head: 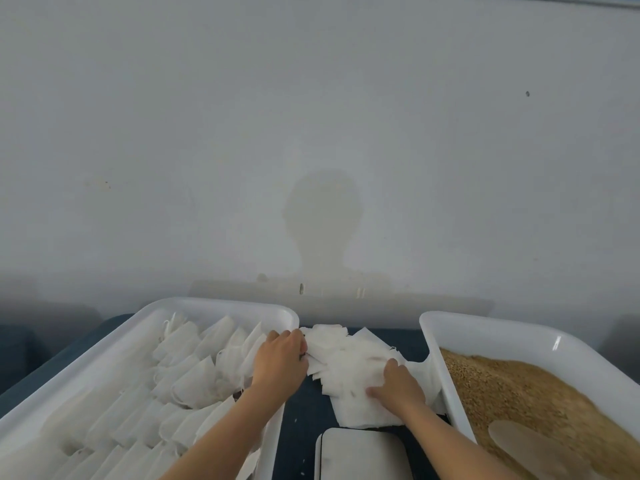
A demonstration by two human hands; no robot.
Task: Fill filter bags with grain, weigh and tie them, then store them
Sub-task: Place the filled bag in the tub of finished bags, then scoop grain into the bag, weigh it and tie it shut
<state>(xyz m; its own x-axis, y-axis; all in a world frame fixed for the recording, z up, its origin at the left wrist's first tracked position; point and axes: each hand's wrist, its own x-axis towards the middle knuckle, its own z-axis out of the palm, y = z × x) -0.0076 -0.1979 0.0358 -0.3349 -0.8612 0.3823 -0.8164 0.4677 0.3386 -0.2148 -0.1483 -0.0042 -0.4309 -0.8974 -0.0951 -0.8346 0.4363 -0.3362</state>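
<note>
Pinching the far edge of the bags [349,368] with my left hand [278,360], right hand [394,384] apparently pressing flat; they're light, limp, slippery, so I take one corner.

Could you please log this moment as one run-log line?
left hand: pinches empty filter bags | right hand: presses pile | grain tray: untouched | scale: bare

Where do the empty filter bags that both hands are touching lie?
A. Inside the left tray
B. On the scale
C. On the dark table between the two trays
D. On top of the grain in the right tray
C: the pile of empty filter bags lies on the dark table between the left tray and the grain tray, with the left hand and right hand on it.
</note>
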